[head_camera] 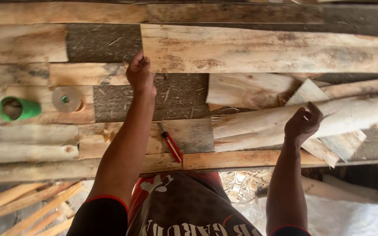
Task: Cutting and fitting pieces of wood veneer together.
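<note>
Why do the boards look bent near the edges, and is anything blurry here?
Head view: the wide lens bows the long plank; daylight is soft, with no harsh glare; the left hand and right hand look slightly smeared; the green cup is soft.

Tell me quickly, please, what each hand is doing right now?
Left hand: fingers curled on the end of the long plank.
Right hand: half open, touching the pale slab, not gripping.
</note>
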